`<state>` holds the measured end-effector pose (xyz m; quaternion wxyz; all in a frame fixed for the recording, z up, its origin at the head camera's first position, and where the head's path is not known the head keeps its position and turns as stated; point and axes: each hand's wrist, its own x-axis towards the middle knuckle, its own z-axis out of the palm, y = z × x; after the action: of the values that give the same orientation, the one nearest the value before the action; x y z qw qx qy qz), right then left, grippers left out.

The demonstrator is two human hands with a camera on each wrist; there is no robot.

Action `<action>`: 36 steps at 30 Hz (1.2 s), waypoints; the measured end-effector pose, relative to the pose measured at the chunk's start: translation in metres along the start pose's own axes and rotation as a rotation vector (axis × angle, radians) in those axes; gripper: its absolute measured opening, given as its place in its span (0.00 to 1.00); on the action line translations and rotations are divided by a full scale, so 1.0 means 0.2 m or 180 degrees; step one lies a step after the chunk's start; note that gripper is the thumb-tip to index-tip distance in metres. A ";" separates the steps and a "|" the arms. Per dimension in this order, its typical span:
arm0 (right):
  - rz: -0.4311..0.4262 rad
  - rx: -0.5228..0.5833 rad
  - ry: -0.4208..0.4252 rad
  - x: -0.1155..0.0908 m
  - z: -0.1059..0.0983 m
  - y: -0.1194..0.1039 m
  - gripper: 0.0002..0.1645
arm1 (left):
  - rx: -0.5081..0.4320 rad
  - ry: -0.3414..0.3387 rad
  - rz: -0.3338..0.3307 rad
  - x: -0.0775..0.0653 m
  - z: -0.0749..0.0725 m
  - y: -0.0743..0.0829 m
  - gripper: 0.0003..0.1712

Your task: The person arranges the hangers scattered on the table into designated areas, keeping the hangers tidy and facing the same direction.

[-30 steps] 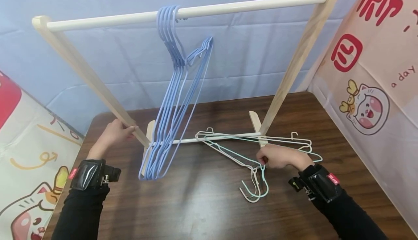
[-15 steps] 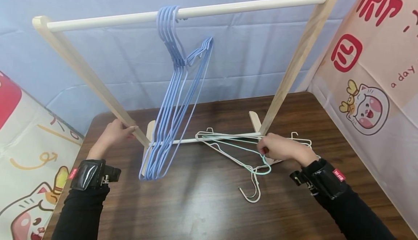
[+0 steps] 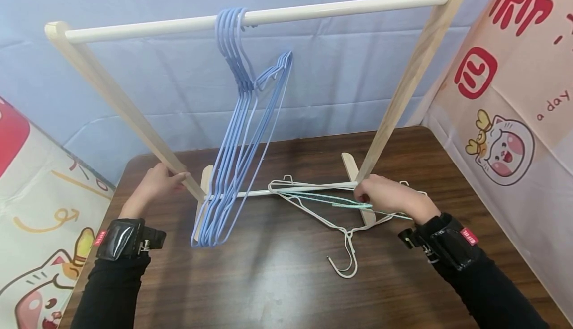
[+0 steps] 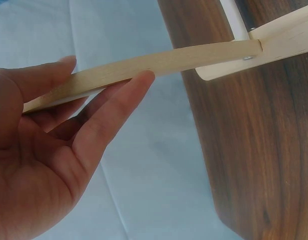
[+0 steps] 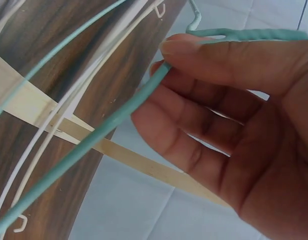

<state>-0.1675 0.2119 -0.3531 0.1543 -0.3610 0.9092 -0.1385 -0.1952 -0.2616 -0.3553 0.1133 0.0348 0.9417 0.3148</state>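
In the head view my left hand [image 3: 157, 186] holds the left wooden post [image 3: 121, 101] of a clothes rack low down. The left wrist view shows thumb and fingers on either side of that post [image 4: 143, 65]. My right hand [image 3: 395, 197] pinches a mint-green hanger [image 5: 96, 135] between thumb and fingertips, near the foot of the right post [image 3: 405, 83]. In the head view the green hanger [image 3: 351, 205] looks nearly edge-on, partly behind the hand. Under it, cream-white hangers [image 3: 347, 234] lie on the table, hooks towards me, overlapping the rack's lower bar [image 3: 259, 193].
Several blue hangers [image 3: 246, 88] hang bunched on the white top rail [image 3: 331, 10], left of its middle. The rack stands on a dark wooden table [image 3: 277, 289]. A pale blue cloth [image 3: 340, 80] hangs behind, with printed cloths [image 3: 501, 140] at both sides.
My right hand has lifted the mint-green hanger off the white ones and tilted it, its hook turning away from me. The left hand stays on the post.
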 end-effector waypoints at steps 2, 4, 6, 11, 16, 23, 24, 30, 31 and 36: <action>-0.0004 -0.0037 -0.0016 0.00 -0.01 0.00 0.23 | 0.0010 -0.0001 -0.0003 0.00 0.00 0.01 0.22; 0.0010 -0.0073 -0.0032 0.01 -0.02 -0.01 0.20 | 0.0010 -0.0007 -0.0010 0.00 0.00 0.01 0.22; 0.0037 -0.0086 -0.0030 0.01 -0.03 -0.01 0.18 | 0.0011 -0.0008 -0.0015 0.00 0.00 0.01 0.22; 0.0190 -0.0029 -0.0011 0.02 -0.05 -0.01 0.18 | -0.0007 -0.0024 -0.0054 0.00 0.00 0.00 0.22; 0.0248 0.0003 0.0038 0.02 -0.06 -0.01 0.19 | -0.0017 -0.0027 -0.0052 0.00 0.00 0.00 0.22; 0.0167 -0.0012 0.0095 0.02 -0.09 -0.03 0.20 | -0.0043 -0.0033 -0.0051 0.00 -0.01 0.00 0.22; 0.0138 -0.0019 0.0107 0.02 -0.09 -0.03 0.20 | -0.0041 -0.0031 -0.0052 0.00 -0.01 0.00 0.22; 0.0062 -0.0102 0.0163 0.01 -0.12 -0.04 0.17 | -0.0037 -0.0026 -0.0061 0.00 0.00 0.00 0.22; 0.0067 -0.0117 0.0172 0.02 -0.12 -0.04 0.17 | -0.0034 -0.0026 -0.0061 0.00 0.00 0.00 0.22; 0.0153 -0.0144 0.0174 0.02 -0.13 -0.04 0.16 | -0.0011 -0.0012 -0.0058 0.00 0.00 0.00 0.22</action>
<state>-0.1755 0.2077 -0.3263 0.1245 -0.3384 0.9244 -0.1239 -0.1956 -0.2622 -0.3558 0.1181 0.0267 0.9412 0.3153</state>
